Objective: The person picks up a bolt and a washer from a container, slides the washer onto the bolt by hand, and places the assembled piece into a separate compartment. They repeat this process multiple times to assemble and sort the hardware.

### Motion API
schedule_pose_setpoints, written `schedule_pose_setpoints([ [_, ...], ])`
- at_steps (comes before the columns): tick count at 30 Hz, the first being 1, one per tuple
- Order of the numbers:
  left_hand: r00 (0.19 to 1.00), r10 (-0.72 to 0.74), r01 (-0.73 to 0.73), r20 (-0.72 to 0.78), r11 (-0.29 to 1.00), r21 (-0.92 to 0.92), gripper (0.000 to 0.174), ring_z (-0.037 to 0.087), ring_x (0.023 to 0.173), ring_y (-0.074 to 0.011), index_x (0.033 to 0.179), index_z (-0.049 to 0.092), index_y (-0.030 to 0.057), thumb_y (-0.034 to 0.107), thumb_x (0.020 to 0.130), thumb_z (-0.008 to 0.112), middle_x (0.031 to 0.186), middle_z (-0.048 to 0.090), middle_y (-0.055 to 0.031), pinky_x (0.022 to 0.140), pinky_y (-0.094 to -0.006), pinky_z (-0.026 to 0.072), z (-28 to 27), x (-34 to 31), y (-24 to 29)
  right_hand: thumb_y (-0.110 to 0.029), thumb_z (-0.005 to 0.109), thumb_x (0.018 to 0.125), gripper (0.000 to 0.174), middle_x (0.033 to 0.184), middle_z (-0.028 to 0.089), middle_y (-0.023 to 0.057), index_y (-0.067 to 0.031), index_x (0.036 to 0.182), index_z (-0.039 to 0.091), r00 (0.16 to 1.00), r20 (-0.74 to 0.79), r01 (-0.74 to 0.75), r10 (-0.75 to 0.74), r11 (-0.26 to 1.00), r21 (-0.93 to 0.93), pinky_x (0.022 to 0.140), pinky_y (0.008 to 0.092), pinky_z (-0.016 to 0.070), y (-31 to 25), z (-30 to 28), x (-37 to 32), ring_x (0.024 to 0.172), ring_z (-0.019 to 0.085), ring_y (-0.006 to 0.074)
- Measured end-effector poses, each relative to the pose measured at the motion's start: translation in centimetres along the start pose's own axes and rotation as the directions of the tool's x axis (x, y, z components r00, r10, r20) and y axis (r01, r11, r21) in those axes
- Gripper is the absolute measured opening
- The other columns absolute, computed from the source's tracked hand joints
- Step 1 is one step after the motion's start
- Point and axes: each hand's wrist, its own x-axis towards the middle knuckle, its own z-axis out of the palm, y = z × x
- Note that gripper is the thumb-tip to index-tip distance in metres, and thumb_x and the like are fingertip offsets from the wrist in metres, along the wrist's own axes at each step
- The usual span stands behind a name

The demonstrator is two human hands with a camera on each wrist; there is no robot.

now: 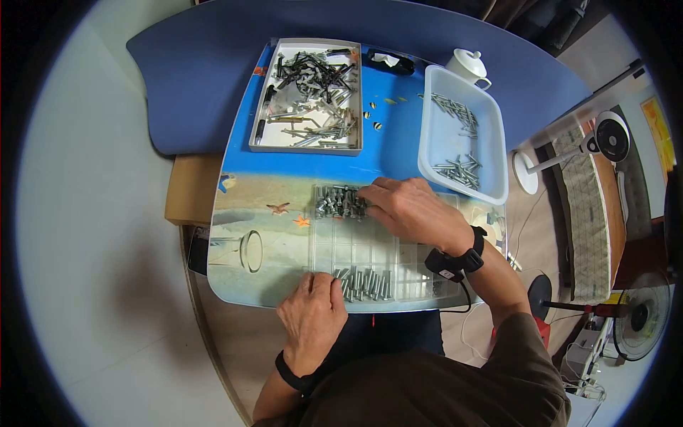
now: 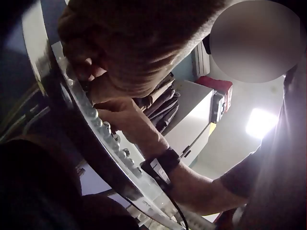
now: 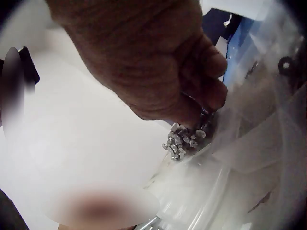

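A clear plastic compartment box [image 1: 356, 242] lies on the table's near half. My right hand [image 1: 409, 210] reaches into its far compartment, among a heap of short bolts [image 1: 333, 203]. In the right wrist view that hand's fingertips [image 3: 216, 93] pinch a bolt [image 3: 205, 113] at the edge of the heap. My left hand [image 1: 313, 306] is at the box's near left corner, fingers bent, beside a row of longer bolts [image 1: 366, 285]. The left wrist view shows this hand [image 2: 115, 57] at the row's end; I cannot tell whether it holds anything.
Beyond the box, a white tray [image 1: 306, 149] bears mixed screws and black pieces. A pale blue tub [image 1: 501, 171] with long bolts stands at the right, a lidded white mug [image 1: 467, 65] behind it. A black tissue pack [image 1: 398, 65] lies between. A small fan [image 1: 612, 135] stands off right.
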Motion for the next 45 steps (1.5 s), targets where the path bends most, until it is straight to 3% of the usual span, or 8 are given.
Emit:
schedule_pose_setpoints([
  [6, 1.0, -0.023, 0.023, 0.015, 0.998, -0.057, 0.011, 0.065, 0.061, -0.0379, 0.085, 0.064, 0.0083, 0.017, 0.085, 0.072, 0.067, 0.065, -0.0131, 0.057, -0.0481, 0.0489, -0.3, 0.2, 0.3, -0.015, 0.068, 0.087, 0.024, 0.096, 0.068, 0.0182, -0.0004, 0.106, 0.065, 1.0, 0.003, -0.014, 0.013, 0.994, 0.106, 0.074, 0.0484, 0.0525, 0.6, 0.9, 0.8, 0.085, 0.067, 0.0392],
  [11, 0.997, 0.005, -0.004, 0.074, 1.0, -0.007, 0.017, 0.066, 0.061, -0.0325, 0.082, 0.059, 0.0089, 0.02, 0.087, 0.071, 0.07, 0.066, -0.01, 0.054, -0.045, 0.0496, -0.2, 0.5, 0.0, -0.015, 0.07, 0.086, 0.025, 0.098, 0.069, 0.0173, -0.0013, 0.107, 0.066, 0.999, 0.013, -0.048, 0.046, 0.987, 0.152, 0.076, 0.0472, 0.0533, 0.8, 0.9, 1.0, 0.088, 0.068, 0.0385],
  [20, 0.998, -0.037, 0.041, 0.057, 0.996, -0.084, 0.023, 0.064, 0.055, -0.0341, 0.086, 0.062, 0.0086, 0.029, 0.09, 0.07, 0.062, 0.064, -0.0113, 0.051, -0.0439, 0.049, -0.4, 0.7, -0.3, -0.012, 0.069, 0.083, 0.021, 0.096, 0.069, 0.0176, -0.0018, 0.1, 0.066, 0.999, 0.002, -0.039, 0.04, 0.971, 0.237, 0.076, 0.0469, 0.0531, 1.1, 1.1, 1.3, 0.087, 0.067, 0.0384],
  [22, 0.998, -0.048, 0.053, 0.051, 0.993, -0.107, 0.023, 0.064, 0.054, -0.0338, 0.088, 0.062, 0.0085, 0.03, 0.09, 0.071, 0.062, 0.064, -0.0113, 0.051, -0.0434, 0.0491, -0.5, 0.7, -0.4, -0.009, 0.071, 0.08, 0.018, 0.095, 0.07, 0.0169, -0.0004, 0.097, 0.069, 0.998, -0.056, -0.002, 0.014, 0.977, 0.211, 0.072, 0.0437, 0.0542, 1.1, 1.2, 1.3, 0.079, 0.068, 0.0364],
  [28, 0.995, -0.103, 0.092, -0.016, 0.941, -0.327, 0.019, 0.064, 0.055, -0.0275, 0.096, 0.065, 0.0064, 0.019, 0.088, 0.075, 0.067, 0.065, -0.0108, 0.052, -0.0376, 0.0492, -0.8, 0.7, -1.1, -0.007, 0.07, 0.08, 0.016, 0.091, 0.068, 0.016, -0.0004, 0.095, 0.068, 0.993, -0.121, 0.019, 0.011, 0.969, 0.247, 0.069, 0.0425, 0.0539, 0.7, 0.5, 1.0, 0.076, 0.067, 0.0358],
  [33, 0.993, -0.105, 0.048, -0.053, 0.777, -0.627, 0.019, 0.064, 0.061, -0.0184, 0.102, 0.063, 0.0021, 0.006, 0.086, 0.073, 0.081, 0.068, -0.0103, 0.054, -0.0315, 0.0491, -1.3, 2.2, 0.2, -0.006, 0.071, 0.081, 0.02, 0.095, 0.068, 0.0168, -0.0001, 0.1, 0.068, 0.991, -0.133, 0.023, 0.014, 0.961, 0.275, 0.069, 0.0422, 0.0538, -0.2, -0.6, -0.3, 0.075, 0.067, 0.036],
  [39, 0.999, -0.001, -0.026, -0.045, 0.8, -0.599, 0.018, 0.06, 0.058, -0.0134, 0.103, 0.063, 0.001, 0.005, 0.087, 0.071, 0.082, 0.067, -0.0093, 0.054, -0.0273, 0.0473, -0.7, 3.8, 1.8, -0.011, 0.07, 0.084, 0.023, 0.097, 0.069, 0.0181, 0.0002, 0.104, 0.069, 0.988, -0.151, 0.034, -0.002, 0.978, 0.207, 0.069, 0.0474, 0.0528, 0.5, 0.4, 0.0, 0.081, 0.067, 0.0395],
  [45, 0.996, -0.091, 0.076, 0.014, 0.733, -0.676, 0.015, 0.06, 0.057, -0.0142, 0.101, 0.064, 0.0, 0.005, 0.088, 0.07, 0.082, 0.068, -0.0105, 0.052, -0.0275, 0.0456, 0.8, 2.3, -0.3, -0.012, 0.07, 0.083, 0.025, 0.094, 0.07, 0.0185, 0.0009, 0.104, 0.07, 0.992, -0.127, 0.001, 0.024, 0.98, 0.197, 0.071, 0.045, 0.0532, 1.7, 1.2, 0.8, 0.08, 0.067, 0.0379],
])
